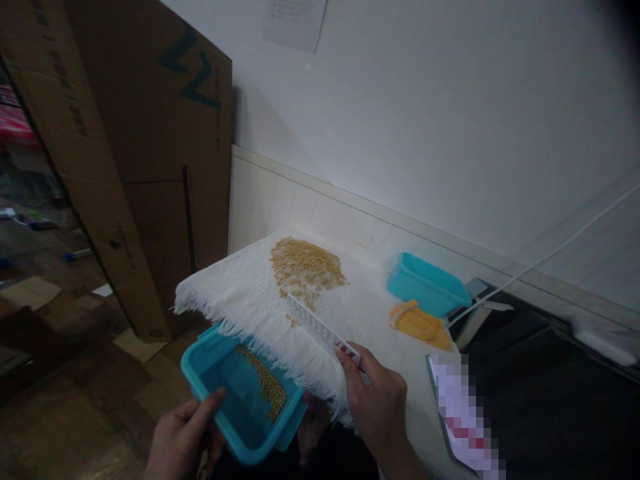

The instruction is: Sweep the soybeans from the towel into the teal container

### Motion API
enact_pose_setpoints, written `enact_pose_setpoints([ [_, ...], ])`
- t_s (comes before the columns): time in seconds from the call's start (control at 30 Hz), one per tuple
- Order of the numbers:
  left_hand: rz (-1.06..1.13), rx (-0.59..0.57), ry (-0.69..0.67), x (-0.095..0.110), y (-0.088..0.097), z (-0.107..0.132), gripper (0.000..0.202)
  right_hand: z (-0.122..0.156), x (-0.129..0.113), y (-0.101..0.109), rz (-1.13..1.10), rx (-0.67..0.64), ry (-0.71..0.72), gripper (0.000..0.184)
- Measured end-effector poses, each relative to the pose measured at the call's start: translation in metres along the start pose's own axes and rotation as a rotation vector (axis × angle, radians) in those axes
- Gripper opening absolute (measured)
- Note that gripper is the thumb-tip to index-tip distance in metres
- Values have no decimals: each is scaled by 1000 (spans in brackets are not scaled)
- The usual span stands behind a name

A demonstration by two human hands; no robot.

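My left hand point(181, 432) grips the near left rim of a teal plastic tub point(243, 450), thumb over the edge. Some yellowish beans, likely soybeans point(270, 385), lie along the tub's far right side. The tub is held just below the fringed edge of a white cloth point(240, 273) on the table. My right hand point(373, 393) is closed around one end of a long white slotted plastic strip point(320, 327), whose exact kind I cannot make out. Its far end reaches the near side of a spread pile of beans point(307, 260) on the cloth.
On the right stand a second teal tub point(430, 283) and a crumpled orange-yellow cloth point(420, 325). A booklet point(460, 413) lies at the lower right beside a dark surface. A tall cardboard box point(150, 133) rises at the left, and a wall point(425, 120) borders the table's back.
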State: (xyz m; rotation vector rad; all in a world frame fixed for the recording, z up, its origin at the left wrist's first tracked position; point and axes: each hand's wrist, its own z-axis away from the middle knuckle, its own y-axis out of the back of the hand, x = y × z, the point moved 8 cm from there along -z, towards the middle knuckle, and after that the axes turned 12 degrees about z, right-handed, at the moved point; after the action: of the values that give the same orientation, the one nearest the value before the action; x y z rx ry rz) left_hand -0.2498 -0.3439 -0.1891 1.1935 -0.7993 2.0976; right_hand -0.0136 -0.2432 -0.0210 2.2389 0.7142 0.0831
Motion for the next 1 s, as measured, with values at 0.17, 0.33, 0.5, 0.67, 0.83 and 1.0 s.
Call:
enact_pose_setpoints([
  [0.17,-8,13,-8,-3,3,-2,50,1,2,-1,-11,-19,-23,32],
  [0.33,-42,1,-32,-2,5,-4,50,7,10,2,39,-34,-71,34],
  [0.5,-19,9,-7,-3,3,-3,51,14,11,5,77,-65,-59,36],
  [0.67,-37,31,-19,-1,3,-3,51,21,8,11,100,-10,2,39],
  [0.83,-31,39,-31,-2,4,-5,53,27,6,13,82,-18,49,38],
  [1.0,-30,31,-15,-5,4,-6,52,26,6,9,79,-32,29,35],
])
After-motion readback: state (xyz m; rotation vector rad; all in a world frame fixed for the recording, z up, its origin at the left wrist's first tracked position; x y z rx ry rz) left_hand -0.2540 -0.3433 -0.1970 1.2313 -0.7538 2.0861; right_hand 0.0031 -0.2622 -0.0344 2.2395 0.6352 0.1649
